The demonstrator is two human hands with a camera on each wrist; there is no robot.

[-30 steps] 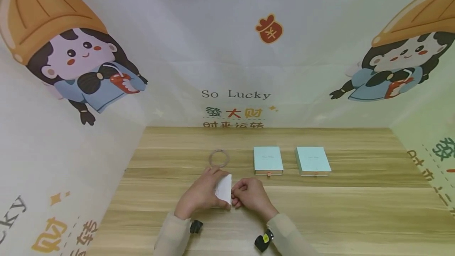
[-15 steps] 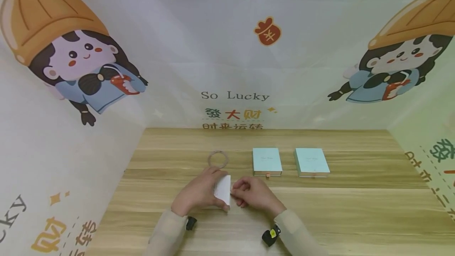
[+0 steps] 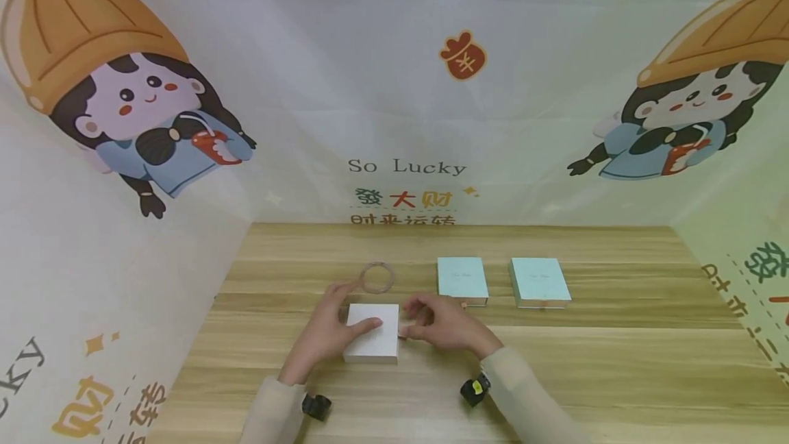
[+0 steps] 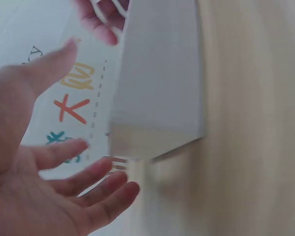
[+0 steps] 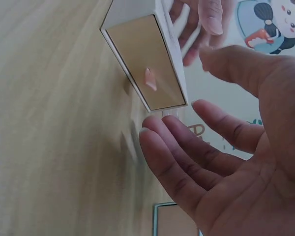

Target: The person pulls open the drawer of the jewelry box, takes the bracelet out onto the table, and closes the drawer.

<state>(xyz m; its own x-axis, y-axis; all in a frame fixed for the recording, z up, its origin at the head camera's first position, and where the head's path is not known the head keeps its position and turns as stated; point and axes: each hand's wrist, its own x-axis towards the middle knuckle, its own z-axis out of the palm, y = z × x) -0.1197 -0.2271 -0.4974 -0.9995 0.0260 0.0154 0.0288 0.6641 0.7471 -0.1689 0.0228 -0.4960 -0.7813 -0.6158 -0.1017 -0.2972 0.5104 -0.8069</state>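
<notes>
Left hand (image 3: pixel 324 329) (nine o'clock), right hand (image 3: pixel 445 321) (three), both spread, seemingly align the square white cardboard box (image 3: pixel 376 344); its pink ribbon tab (image 5: pixel 150 79) likely needs pinching.

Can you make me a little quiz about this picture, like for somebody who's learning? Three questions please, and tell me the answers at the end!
1. True or false: the thin ring lies on the table, apart from the white box.

2. Pick one: how many pale green boxes are there?
A) one
B) two
C) four

3. Which hand is nearer the small pink tab on the end of the white box?

Key:
1. True.
2. B, two, side by side.
3. The right hand.
</notes>
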